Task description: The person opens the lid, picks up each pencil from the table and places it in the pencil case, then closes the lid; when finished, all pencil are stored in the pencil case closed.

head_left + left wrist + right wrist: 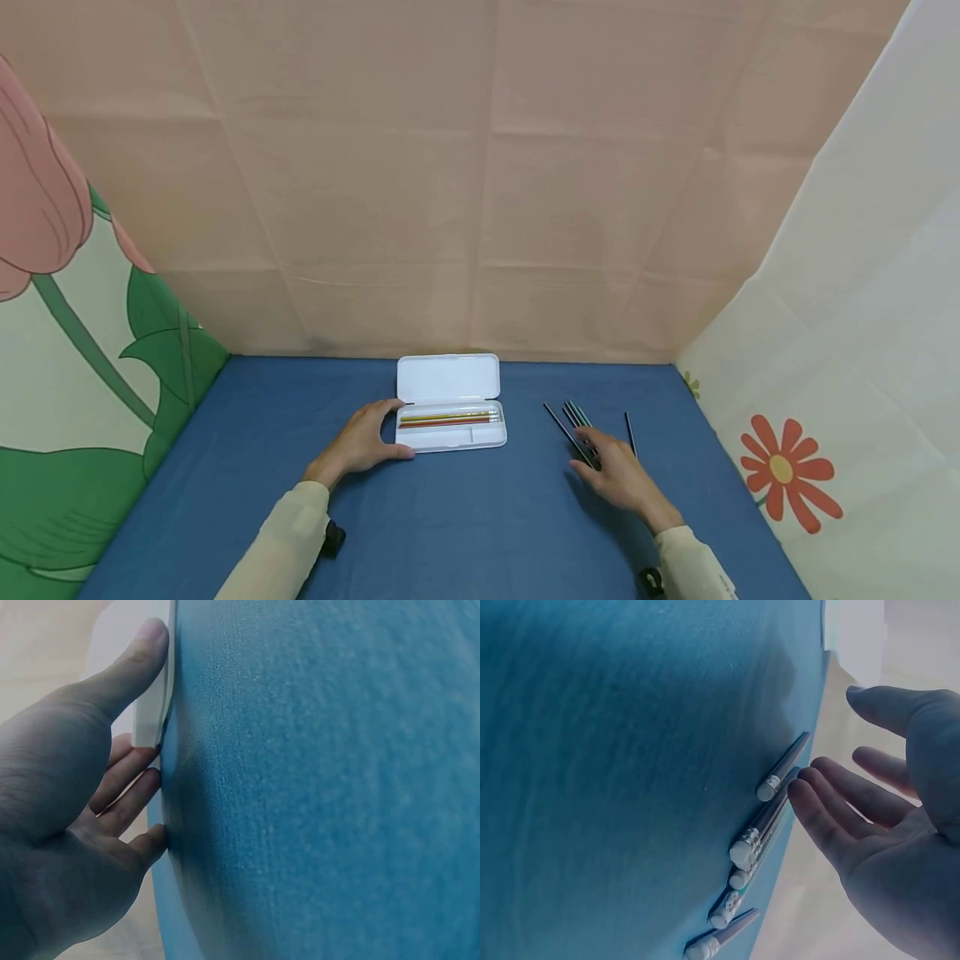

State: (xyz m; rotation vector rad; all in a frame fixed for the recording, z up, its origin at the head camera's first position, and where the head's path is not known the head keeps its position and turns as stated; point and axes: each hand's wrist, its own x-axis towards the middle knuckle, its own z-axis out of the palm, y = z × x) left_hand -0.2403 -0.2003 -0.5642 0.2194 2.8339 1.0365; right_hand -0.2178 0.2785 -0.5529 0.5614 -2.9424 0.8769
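Note:
An open white pencil case (450, 448) lies with its lid (448, 377) folded back; several yellow and red pencils (442, 420) rest in its tray. My left hand (362, 440) holds the case's left end, thumb at the front edge and fingers at the back; in the left wrist view the thumb (139, 664) lies against the white case (152, 712). Over several dark and green pencils (576, 414) hovers my right hand (618, 475), fingers apart and relaxed. In the right wrist view that hand (892, 817) holds nothing, its fingertips close to the eraser-tipped pencils (761, 829).
One dark pencil (630, 433) lies apart on the right, and another (558, 423) slants at the group's left. Blue cloth (480, 533) covers the table. A beige sheet (480, 208) hangs behind, with flower-patterned cloths at both sides.

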